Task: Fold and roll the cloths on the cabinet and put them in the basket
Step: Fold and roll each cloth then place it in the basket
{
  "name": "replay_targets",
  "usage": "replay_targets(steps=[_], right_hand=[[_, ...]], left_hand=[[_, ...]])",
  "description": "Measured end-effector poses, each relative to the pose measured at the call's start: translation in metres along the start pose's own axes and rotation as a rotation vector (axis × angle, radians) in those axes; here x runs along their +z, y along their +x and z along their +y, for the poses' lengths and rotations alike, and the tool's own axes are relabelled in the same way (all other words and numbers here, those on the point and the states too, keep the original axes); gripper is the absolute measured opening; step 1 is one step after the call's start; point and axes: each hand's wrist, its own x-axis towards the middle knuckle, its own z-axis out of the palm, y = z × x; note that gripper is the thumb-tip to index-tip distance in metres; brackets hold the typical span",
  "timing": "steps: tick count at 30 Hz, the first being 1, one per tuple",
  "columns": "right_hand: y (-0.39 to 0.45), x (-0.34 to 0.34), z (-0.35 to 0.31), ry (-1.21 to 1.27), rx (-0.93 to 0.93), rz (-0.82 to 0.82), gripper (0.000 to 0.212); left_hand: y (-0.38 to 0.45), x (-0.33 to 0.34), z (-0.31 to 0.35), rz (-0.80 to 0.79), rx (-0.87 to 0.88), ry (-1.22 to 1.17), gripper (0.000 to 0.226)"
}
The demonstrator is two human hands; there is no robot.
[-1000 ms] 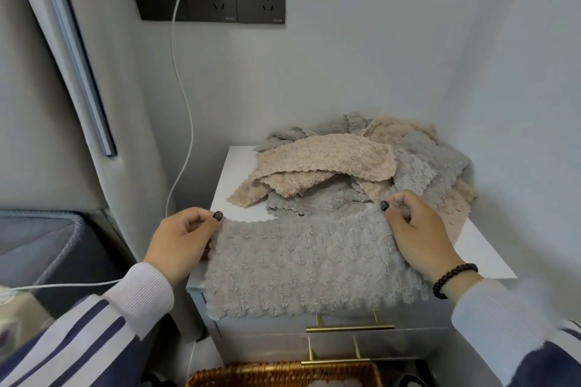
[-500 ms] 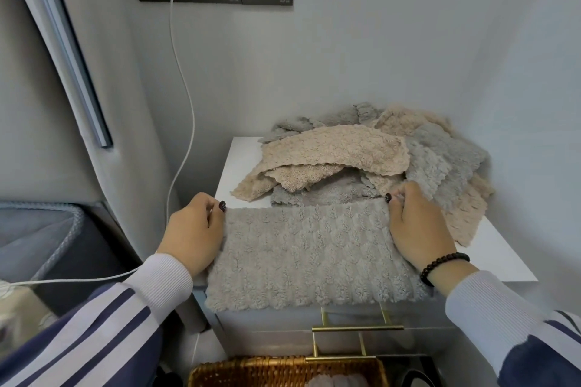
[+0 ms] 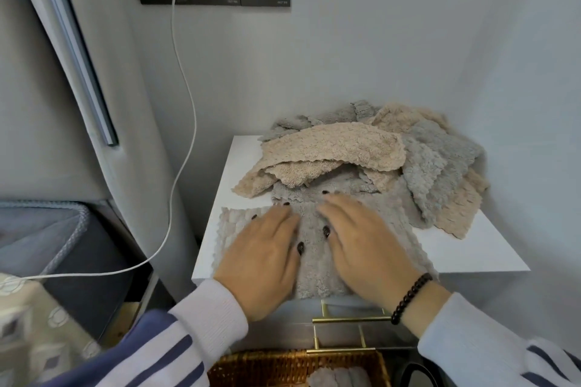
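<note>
Head view: straight, relaxed fingers (image 3: 276, 214) of the left hand (image 3: 264, 258) and right hand (image 3: 361, 242) press flat, side by side, on the fluffy grey cloth (image 3: 314, 276), gripping nothing. That cloth lies at the front edge of the white cabinet (image 3: 471, 258). Behind it, a heap of beige and grey cloths (image 3: 377, 151) fills the cabinet's back. Below the cabinet's front stands the woven wicker basket (image 3: 267, 367), with a grey rolled cloth (image 3: 339, 377) inside.
</note>
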Motion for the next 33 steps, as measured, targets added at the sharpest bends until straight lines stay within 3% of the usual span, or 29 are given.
replay_targets(steps=[2, 5, 10, 13, 18, 21, 25, 28, 31, 33], right_hand=[[-0.006, 0.009, 0.000, -0.027, 0.002, -0.154, 0.058], [-0.007, 0.009, 0.011, -0.053, 0.037, -0.303, 0.076], [-0.010, -0.001, 0.028, -0.128, 0.084, -0.401, 0.077], [-0.011, -0.008, 0.038, -0.170, 0.128, -0.446, 0.079], [-0.009, -0.012, 0.046, -0.173, 0.164, -0.448, 0.091], [-0.014, -0.015, 0.042, -0.142, 0.148, -0.394, 0.086], [-0.030, -0.019, 0.022, -0.121, -0.106, -0.431, 0.088], [-0.039, -0.008, 0.019, -0.174, -0.147, -0.412, 0.080], [-0.037, -0.008, 0.024, -0.155, -0.152, -0.417, 0.093], [-0.033, -0.018, 0.025, -0.087, -0.158, -0.417, 0.086]], left_hand=[[-0.004, 0.008, -0.002, -0.124, -0.047, 0.015, 0.081], [-0.005, 0.011, -0.011, -0.143, -0.035, 0.062, 0.084], [-0.010, 0.007, -0.023, -0.216, -0.034, 0.124, 0.091], [-0.010, 0.003, -0.030, -0.232, -0.064, 0.133, 0.084], [-0.010, 0.002, -0.037, -0.251, -0.120, 0.174, 0.086], [-0.015, -0.003, -0.027, -0.105, 0.036, 0.234, 0.078], [-0.034, 0.012, -0.007, -0.053, 0.263, 0.266, 0.072], [-0.035, 0.021, -0.007, -0.068, 0.281, 0.349, 0.088], [-0.031, 0.019, -0.012, -0.018, 0.310, 0.323, 0.088], [-0.030, 0.017, -0.016, 0.001, 0.340, 0.309, 0.087]])
